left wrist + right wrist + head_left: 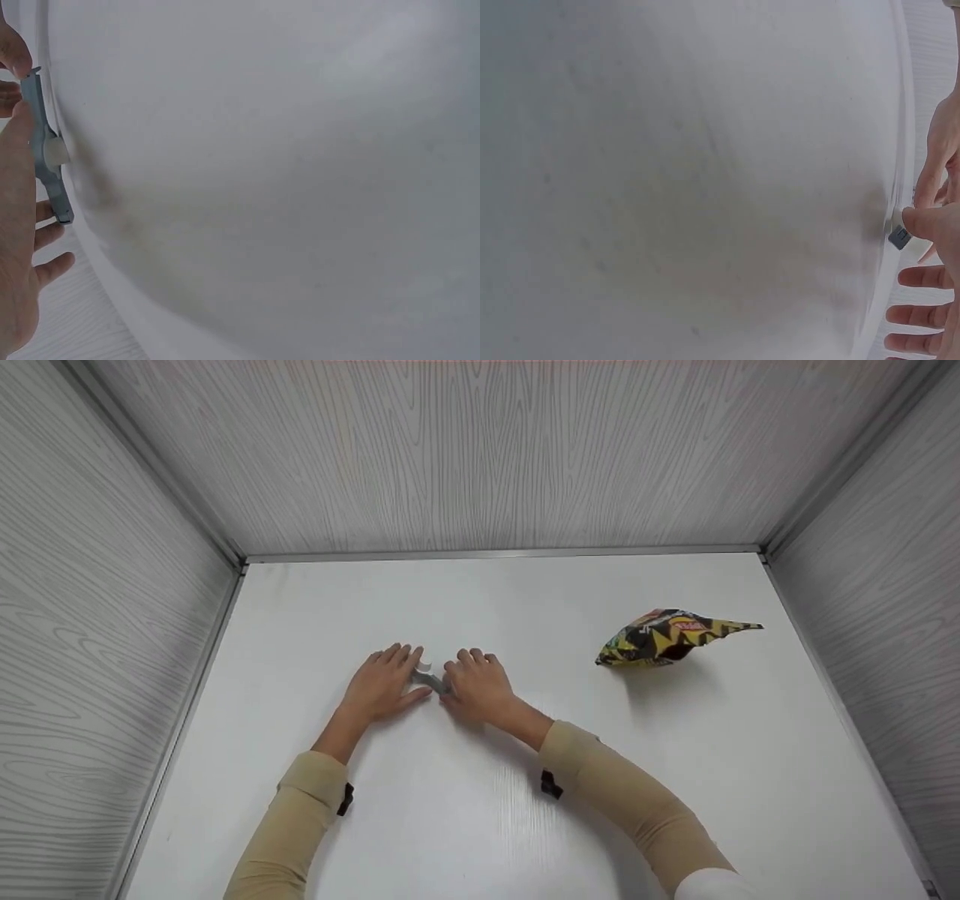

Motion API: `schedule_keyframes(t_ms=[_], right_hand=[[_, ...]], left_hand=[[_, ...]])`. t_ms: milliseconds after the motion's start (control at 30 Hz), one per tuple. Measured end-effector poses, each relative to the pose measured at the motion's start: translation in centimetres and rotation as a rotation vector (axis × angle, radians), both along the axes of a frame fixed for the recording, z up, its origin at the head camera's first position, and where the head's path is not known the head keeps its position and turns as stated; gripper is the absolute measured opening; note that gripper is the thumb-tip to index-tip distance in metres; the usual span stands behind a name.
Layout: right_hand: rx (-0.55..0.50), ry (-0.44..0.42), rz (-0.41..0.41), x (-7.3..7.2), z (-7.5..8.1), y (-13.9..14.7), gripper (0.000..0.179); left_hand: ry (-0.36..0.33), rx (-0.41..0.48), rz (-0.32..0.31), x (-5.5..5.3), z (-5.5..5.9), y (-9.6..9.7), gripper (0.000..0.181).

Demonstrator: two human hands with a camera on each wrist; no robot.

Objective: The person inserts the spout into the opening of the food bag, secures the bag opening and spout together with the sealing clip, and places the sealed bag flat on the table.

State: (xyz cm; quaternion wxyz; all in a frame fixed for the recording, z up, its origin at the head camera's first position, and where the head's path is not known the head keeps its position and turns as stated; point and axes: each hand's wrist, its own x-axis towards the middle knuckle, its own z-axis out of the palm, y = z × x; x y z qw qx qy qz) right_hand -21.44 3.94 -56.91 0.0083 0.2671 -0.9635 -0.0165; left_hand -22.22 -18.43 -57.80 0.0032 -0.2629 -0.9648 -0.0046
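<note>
A grey bag clip (430,680) with a white round part lies between both hands, low over the white table. My left hand (381,684) holds its left end, with the thumb and fingers at its sides. My right hand (480,687) pinches the right end, its fingers bent. In the left wrist view the clip (45,142) shows as a long narrow bar, its white knob (56,151) facing the table. Only one end of the clip (900,237) shows beside the thumb in the right wrist view; the hands hide the rest.
An opened black and yellow snack bag (664,637) stands on the table (480,795) to the right, its dark opening facing the near side. Wood-grain panels (480,457) wall the table at the back and on both sides.
</note>
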Motion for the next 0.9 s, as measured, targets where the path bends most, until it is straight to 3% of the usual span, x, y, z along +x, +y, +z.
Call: schedule_keyframes(t_ms=[367, 600, 900], right_hand=[[0.002, 0.044, 0.024, -0.2, -0.3, -0.2, 0.044], [0.030, 0.026, 0.021, -0.3, -0.4, -0.2, 0.035], [0.059, 0.040, 0.053, -0.6, -0.6, 0.3, 0.027]], left_hand=[[0.050, -0.039, -0.027, 0.4, -0.2, -0.1, 0.083], [0.050, -0.040, -0.032, 0.7, -0.2, -0.1, 0.082], [0.064, -0.071, -0.054, 1.3, 0.4, -0.2, 0.078]])
